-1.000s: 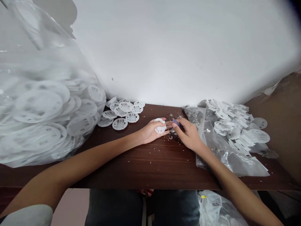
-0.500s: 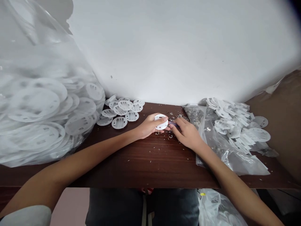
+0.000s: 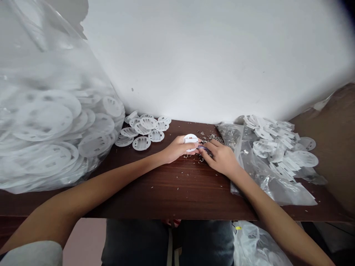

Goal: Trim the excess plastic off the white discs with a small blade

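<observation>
My left hand (image 3: 176, 149) grips a round white plastic disc (image 3: 191, 138) near the middle of the table, the thumb lying across its face. Pinched in my right hand (image 3: 221, 157) is a small tool with a purplish handle (image 3: 203, 147). Its tip meets the lower right edge of the disc, beside my left thumb; the exact kind of tool is too small to make out. Small metal pieces (image 3: 210, 136) lie scattered on the table behind and under both hands.
Several similar slotted discs (image 3: 141, 143) lie at the back left, beside a large clear bag (image 3: 102, 66) full of discs. On the right, more white parts (image 3: 277, 144) rest on a plastic bag (image 3: 266, 188). A white wall (image 3: 188, 74) rises behind the brown table (image 3: 166, 203).
The disc has turned in my left hand, and the thumb now sits lower on it. My right hand has barely moved, the tool still against the disc's edge.
</observation>
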### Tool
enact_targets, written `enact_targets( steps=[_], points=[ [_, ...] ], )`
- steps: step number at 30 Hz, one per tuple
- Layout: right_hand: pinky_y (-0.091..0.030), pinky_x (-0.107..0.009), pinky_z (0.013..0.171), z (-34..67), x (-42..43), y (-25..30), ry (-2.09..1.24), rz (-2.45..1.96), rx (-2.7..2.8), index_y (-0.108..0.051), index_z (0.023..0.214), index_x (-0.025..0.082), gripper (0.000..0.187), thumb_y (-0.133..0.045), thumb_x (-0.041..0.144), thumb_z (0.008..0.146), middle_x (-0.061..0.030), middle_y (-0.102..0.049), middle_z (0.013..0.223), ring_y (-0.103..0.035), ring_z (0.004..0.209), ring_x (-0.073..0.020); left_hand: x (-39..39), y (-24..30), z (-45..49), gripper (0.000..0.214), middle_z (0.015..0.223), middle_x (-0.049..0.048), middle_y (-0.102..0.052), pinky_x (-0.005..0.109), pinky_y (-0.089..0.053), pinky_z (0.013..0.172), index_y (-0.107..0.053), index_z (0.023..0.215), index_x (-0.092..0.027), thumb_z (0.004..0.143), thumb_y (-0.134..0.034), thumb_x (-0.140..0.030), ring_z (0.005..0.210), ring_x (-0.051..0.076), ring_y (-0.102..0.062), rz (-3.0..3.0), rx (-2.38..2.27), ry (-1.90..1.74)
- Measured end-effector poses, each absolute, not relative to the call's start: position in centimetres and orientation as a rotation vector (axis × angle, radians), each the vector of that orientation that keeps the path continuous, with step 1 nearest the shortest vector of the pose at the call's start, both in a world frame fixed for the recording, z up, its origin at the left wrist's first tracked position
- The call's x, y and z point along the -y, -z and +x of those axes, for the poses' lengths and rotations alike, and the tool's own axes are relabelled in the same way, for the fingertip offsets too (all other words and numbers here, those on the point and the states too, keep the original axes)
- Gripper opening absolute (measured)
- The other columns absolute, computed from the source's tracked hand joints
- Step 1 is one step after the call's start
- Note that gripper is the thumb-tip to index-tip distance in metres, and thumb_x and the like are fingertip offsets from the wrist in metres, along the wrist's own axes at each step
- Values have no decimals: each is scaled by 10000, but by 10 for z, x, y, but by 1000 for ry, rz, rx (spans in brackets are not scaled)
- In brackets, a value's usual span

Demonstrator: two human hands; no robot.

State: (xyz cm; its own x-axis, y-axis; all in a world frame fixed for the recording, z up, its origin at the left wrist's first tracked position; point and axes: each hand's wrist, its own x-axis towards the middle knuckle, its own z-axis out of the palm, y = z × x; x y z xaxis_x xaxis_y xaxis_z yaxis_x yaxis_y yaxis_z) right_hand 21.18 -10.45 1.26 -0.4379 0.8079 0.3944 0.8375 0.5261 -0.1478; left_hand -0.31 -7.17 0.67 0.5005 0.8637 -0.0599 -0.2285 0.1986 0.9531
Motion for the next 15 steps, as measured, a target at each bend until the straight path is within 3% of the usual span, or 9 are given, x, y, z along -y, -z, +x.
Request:
enact_targets(
  steps=[7, 15],
  points=[
    [-252, -313, 557, 204, 112, -5, 344, -1386, 2297, -723, 986, 189, 383, -438, 436, 1055, -68, -680, 863, -590, 685, -175, 73, -7, -2, 388, 1060, 115, -727, 361, -561, 883, -705, 1124, -129, 806, -833, -310, 946, 200, -711, 1124, -727, -876],
    [-224, -332, 538, 196, 119, -5, 522, -1373, 2315, -703, 923, 178, 384, -412, 383, 1066, -84, -659, 807, -585, 659, -178, 77, -9, 0, 312, 959, 62, -698, 322, -558, 849, -706, 1070, -133, 813, -815, -272, 896, 163, -685, 1148, -734, -899]
  ],
)
